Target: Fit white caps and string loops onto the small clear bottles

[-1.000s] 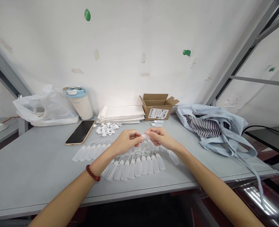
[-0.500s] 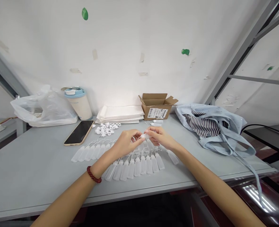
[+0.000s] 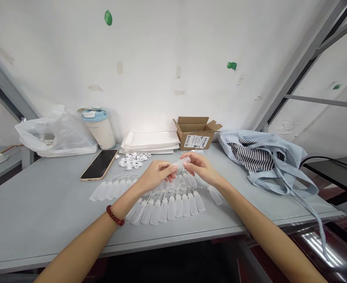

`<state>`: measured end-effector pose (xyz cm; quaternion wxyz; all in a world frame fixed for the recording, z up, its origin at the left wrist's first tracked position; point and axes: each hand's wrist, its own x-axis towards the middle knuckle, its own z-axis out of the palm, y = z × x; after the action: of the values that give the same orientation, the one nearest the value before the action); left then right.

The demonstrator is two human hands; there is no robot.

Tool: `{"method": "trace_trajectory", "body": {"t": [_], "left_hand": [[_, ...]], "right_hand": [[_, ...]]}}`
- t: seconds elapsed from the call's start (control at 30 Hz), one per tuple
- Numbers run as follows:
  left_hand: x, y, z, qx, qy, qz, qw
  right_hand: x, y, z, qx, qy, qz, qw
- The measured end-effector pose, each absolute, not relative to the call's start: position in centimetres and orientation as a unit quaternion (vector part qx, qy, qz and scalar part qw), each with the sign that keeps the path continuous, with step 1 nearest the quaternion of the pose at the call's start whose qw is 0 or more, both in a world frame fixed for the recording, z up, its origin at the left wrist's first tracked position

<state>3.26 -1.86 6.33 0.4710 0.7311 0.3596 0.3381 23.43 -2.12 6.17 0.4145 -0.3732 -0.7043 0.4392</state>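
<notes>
Between both hands is a small translucent plastic bottle [image 3: 183, 161], tilted, above the middle of the grey table. My left hand [image 3: 158, 173] is closed on its left end, near the neck. The fingers of my right hand [image 3: 198, 167] pinch its right part. Below the hands, similar bottles with thin bent tubes lie in a front row [image 3: 171, 207], and more lie in a row at the left [image 3: 111, 189]. One bottle [image 3: 215, 195] lies apart on the right. A pile of small white caps [image 3: 134, 160] is behind my left hand.
Behind the caps is a stack of white paper [image 3: 150, 141], with an open cardboard box [image 3: 195, 135] to its right. A phone [image 3: 99, 165], a cup [image 3: 99, 129] and a plastic bag [image 3: 55, 133] are on the left. A light blue cloth bag [image 3: 264, 157] lies on the right.
The held bottle has turned and now shows its body pointing up to the right. My fingers have shifted along it. The view has moved slightly.
</notes>
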Motion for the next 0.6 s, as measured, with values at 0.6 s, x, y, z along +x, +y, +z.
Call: {"method": "trace_trajectory", "body": {"t": [0.6], "left_hand": [[4.1, -2.7, 5.5, 0.848, 0.359, 0.359, 0.151]], "right_hand": [[23.5, -1.8, 5.8, -0.381, -0.659, 0.469, 0.448]]}}
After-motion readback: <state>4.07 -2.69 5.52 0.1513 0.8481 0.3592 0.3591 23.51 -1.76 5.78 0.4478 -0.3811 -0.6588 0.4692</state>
